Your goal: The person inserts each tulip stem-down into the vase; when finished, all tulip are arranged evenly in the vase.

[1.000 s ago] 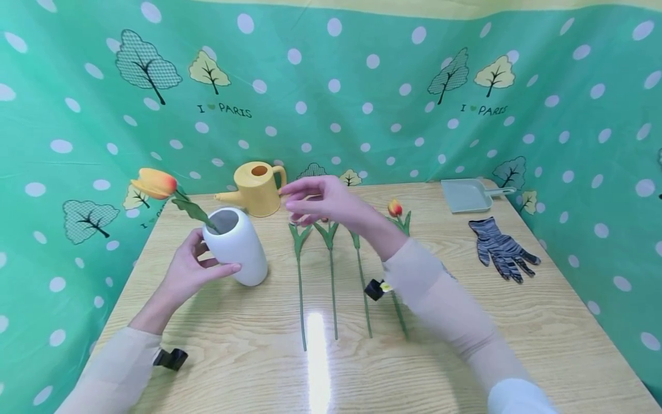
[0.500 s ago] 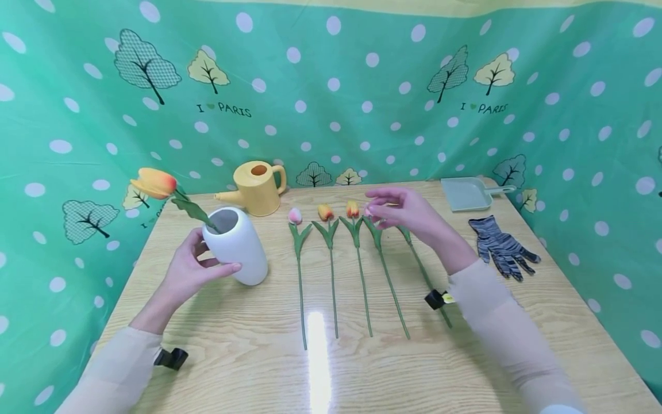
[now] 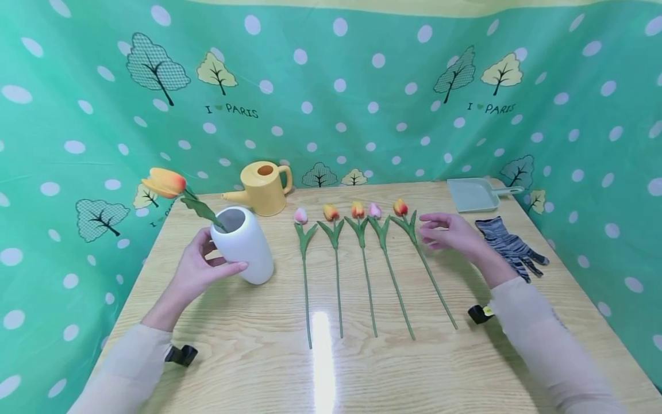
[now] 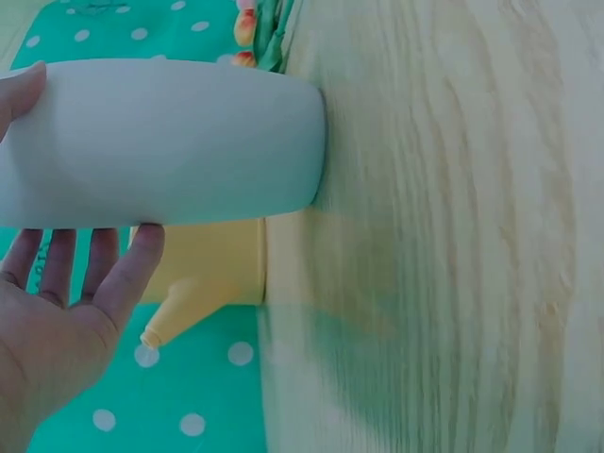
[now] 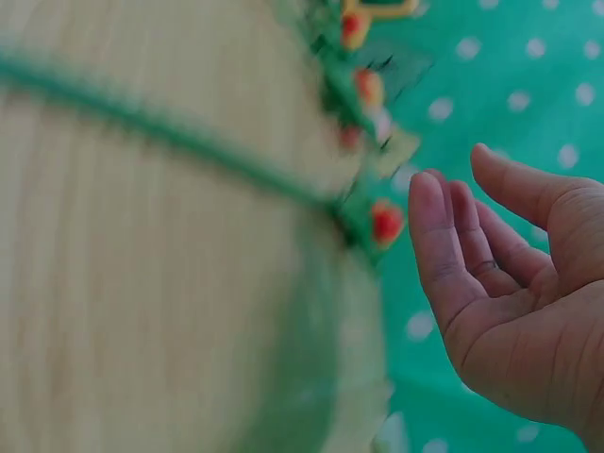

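At the left of the head view, my left hand [image 3: 201, 267] grips a white vase [image 3: 245, 247] round its upper body, thumb on the near side. The left wrist view shows the fingers against one side of the vase [image 4: 179, 142] and the thumb on the other. One yellow-orange tulip [image 3: 166, 183] leans out of its mouth to the left. Several tulips lie in a row on the table, pink, orange and red. My right hand [image 3: 450, 234] hovers just right of the rightmost red-orange tulip [image 3: 401, 207], fingers relaxed and holding nothing.
A yellow watering can [image 3: 265, 192] stands behind the vase. At the back right lie a pale dustpan [image 3: 476, 195] and a grey striped glove [image 3: 504, 244], the glove close to my right wrist. A green dotted curtain [image 3: 357, 132] encloses the wooden table [image 3: 248, 356].
My right hand has moved rightward over the row of tulips, from near the watering can to past the last one, uncovering the flower heads. The left hand keeps holding the vase in place.
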The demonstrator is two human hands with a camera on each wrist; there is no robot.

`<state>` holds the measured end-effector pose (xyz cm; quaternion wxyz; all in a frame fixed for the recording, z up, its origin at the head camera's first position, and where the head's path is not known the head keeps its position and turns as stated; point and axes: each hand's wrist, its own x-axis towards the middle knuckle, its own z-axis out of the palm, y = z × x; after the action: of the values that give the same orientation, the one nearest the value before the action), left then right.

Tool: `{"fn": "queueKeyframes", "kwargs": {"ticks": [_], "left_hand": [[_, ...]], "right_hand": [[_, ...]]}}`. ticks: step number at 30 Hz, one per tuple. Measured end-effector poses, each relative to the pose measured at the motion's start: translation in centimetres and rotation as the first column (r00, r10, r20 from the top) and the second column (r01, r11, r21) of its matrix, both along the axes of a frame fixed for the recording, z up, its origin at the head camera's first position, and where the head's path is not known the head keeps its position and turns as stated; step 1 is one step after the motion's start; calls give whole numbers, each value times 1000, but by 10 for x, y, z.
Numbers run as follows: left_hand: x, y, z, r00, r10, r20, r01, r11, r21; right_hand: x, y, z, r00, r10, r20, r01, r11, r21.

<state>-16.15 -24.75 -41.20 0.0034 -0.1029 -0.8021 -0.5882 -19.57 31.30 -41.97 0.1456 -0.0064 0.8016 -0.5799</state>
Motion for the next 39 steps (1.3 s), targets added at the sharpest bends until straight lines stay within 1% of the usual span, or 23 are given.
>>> {"fn": "queueKeyframes", "kwargs": {"ticks": [3,5,8,12,16,20,24,29,35,39], "left_hand": [[0,-2,0,1000,1,8,-1,1000,1],[1,-3,0,1000,-2,9,2,1000,-1],[0,-3,0,1000,-9,6,9,1000,-5],[1,-1,-1,1000,9,14,-9,1000,-4],[2,1,-3,1000,17,13,-16,1000,-7],[4,1,-3,1000,11,0,-11,1000,-17],[2,-1,-1,1000,4,-14,-4,1000,-15],[1,-2,-1,1000,-12,-12,12,1000,5],[2,-2,-2,1000,-1,-17,1,1000,-13],[3,-2,-2,1000,0,-8,0,1000,-5]], "right_hand": [[-1,11,-11,999,-1,45,1,1000,16],[-1,16,-17,996,9,92,-10,1000,15],[-1,22,-23,985,55,162,-59,998,18],[-4,23,-26,971,113,210,-124,992,38],[-7,20,-25,970,113,214,-132,988,76],[-7,17,-28,973,99,210,-129,983,134],[-8,11,-31,979,81,187,-117,975,188],[-9,4,-35,984,45,170,-88,965,248],[-9,-2,-34,986,37,163,-82,957,277],[-9,-4,-31,987,25,160,-72,952,298]]}}
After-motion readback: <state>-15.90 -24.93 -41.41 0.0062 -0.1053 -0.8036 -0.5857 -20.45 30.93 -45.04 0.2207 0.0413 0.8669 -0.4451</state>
